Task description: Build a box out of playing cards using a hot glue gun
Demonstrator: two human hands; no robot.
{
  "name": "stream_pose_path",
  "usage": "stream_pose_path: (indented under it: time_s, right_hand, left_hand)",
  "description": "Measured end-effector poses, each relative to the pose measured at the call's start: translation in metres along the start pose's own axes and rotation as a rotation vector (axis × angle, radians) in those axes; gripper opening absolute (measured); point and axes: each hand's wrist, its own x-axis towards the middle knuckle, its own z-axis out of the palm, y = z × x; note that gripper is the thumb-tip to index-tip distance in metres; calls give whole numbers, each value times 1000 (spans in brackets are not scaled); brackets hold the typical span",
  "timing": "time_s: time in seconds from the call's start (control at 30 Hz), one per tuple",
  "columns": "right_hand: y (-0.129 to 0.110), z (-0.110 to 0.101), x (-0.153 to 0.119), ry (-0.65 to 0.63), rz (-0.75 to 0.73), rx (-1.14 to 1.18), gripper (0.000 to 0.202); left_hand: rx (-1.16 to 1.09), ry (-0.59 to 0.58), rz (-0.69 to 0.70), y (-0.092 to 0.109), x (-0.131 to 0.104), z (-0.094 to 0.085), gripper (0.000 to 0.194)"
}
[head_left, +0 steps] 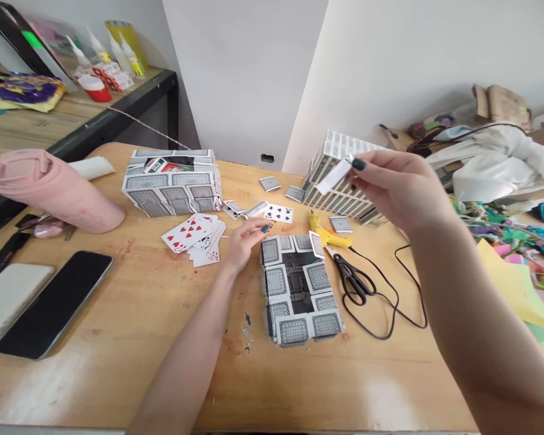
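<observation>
My right hand point(392, 184) is raised at the right, its fingertips pinching a folded white playing card point(334, 176). Low over the table, my left hand point(247, 241) has its fingers loosely extended and holds nothing visible. It is by the far left corner of a box made of grey-backed playing cards point(292, 326), whose top has a rectangular opening. One card piece stands tilted at the box's far right corner. Beyond my left fingertips lie a folded card point(256, 209) and a face-up spade card point(278, 213). A yellow glue gun point(329, 237) and black-handled scissors point(354, 279) lie right of the box.
Another card box point(172, 193) holding card packs stands back left, beside a loose card pile point(194, 237). A striped box point(340, 145) stands back right. A pink tumbler point(58, 190) and a phone point(57, 305) are at left. The glue gun's cord point(396, 302) loops rightward.
</observation>
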Motion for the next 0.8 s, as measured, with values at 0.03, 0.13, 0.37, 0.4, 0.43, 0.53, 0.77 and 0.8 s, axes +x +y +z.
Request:
stream_pose_path:
  time_s: [0.03, 0.13, 0.37, 0.4, 0.43, 0.53, 0.77, 0.8]
  right_hand:
    - [-5, -4, -7, -28, 28, -19, 14]
    - [-4, -3, -30, -224, 226, -206, 17]
    - [38, 34, -57, -431, 452, -454, 18]
    - [40, 39, -57, -424, 449, -480, 17]
    - [40, 42, -57, -418, 447, -510, 17]
    - [36, 50, -57, -413, 427, -609, 19]
    - [32, 61, -61, -459, 532, -677, 21]
    - [33, 63, -62, -459, 541, -677, 21]
  left_hand:
    - [17, -50, 5, 1, -4, 0, 21]
    - [88, -165, 13, 2, -16, 0, 26]
    - [176, -190, 47, -2, -26, 6, 38]
    - [194, -169, 65, -3, -27, 7, 36]
    - [217, -138, 91, -3, -29, 8, 33]
    - [300, -43, 193, -1, -38, 7, 24]
    - [374, -264, 217, 8, -60, 0, 38]
    - [385, -273, 208, 7, -60, -1, 38]
